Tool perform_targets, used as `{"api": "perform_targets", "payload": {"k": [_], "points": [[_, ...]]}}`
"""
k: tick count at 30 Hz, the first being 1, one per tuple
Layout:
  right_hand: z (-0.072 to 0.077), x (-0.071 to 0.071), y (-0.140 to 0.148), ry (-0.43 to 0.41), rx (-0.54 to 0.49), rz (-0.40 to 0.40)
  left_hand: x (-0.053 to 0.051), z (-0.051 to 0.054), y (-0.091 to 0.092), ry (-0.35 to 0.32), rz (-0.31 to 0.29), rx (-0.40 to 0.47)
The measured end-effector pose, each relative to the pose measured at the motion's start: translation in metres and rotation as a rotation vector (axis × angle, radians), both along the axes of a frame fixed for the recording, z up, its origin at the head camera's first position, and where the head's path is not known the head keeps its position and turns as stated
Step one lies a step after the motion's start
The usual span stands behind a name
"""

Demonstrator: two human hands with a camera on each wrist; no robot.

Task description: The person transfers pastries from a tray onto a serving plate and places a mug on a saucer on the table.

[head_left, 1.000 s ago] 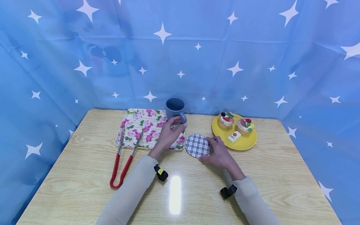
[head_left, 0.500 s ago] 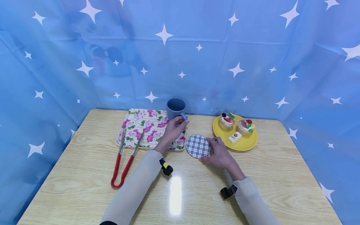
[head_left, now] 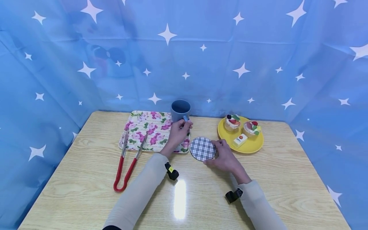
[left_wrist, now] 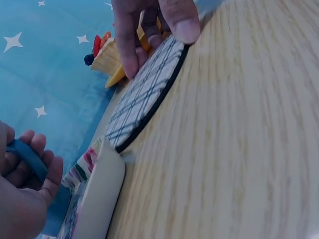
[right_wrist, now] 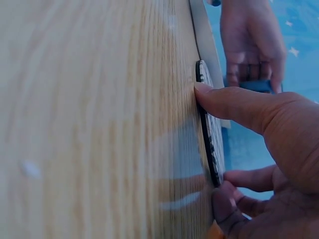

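Note:
A blue mug point(head_left: 180, 109) stands upright at the back right corner of a flowered tray point(head_left: 138, 119). My left hand point(head_left: 176, 133) grips its handle; in the left wrist view, fingers and thumb curl round the blue handle point(left_wrist: 31, 158). Just right of the tray, a round plaid coaster point(head_left: 202, 149) lies on the table. My right hand point(head_left: 224, 156) holds the coaster's right edge between thumb and fingers. The right wrist view shows the thumb on the rim of the thin coaster point(right_wrist: 211, 134), with fingertips further along that rim.
Red-handled tongs point(head_left: 123, 179) lie spread at the left, tips over the tray. A yellow plate point(head_left: 250, 148) at the right carries two fruit-topped cupcakes point(head_left: 232, 123) and a small white block point(head_left: 240, 140). A blue star-patterned cloth point(head_left: 184, 57) hangs behind the table point(head_left: 287, 179).
My left hand has shifted slightly right and its fingers have closed round the mug's handle, which has turned a little towards me. My right hand and the coaster stay where they were.

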State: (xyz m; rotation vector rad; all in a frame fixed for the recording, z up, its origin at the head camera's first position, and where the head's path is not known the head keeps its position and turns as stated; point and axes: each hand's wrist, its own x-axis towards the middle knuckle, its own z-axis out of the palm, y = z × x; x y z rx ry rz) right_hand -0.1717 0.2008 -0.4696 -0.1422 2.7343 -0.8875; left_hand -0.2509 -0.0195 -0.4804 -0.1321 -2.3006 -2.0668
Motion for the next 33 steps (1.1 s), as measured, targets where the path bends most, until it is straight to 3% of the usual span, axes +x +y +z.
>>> {"api": "perform_targets", "payload": {"k": [12, 23, 33], "points": [[0.001, 0.000, 0.000, -0.010, -0.016, -0.010, 0.004, -0.002, 0.004, 0.007, 0.089, 0.040], [0.002, 0.002, 0.000, -0.025, -0.026, -0.022, 0.006, -0.001, 0.000, -0.077, 0.130, 0.120], [-0.001, 0.001, 0.001, -0.018, -0.029, -0.015, 0.014, 0.000, -0.012, -0.044, 0.109, 0.159]]}}
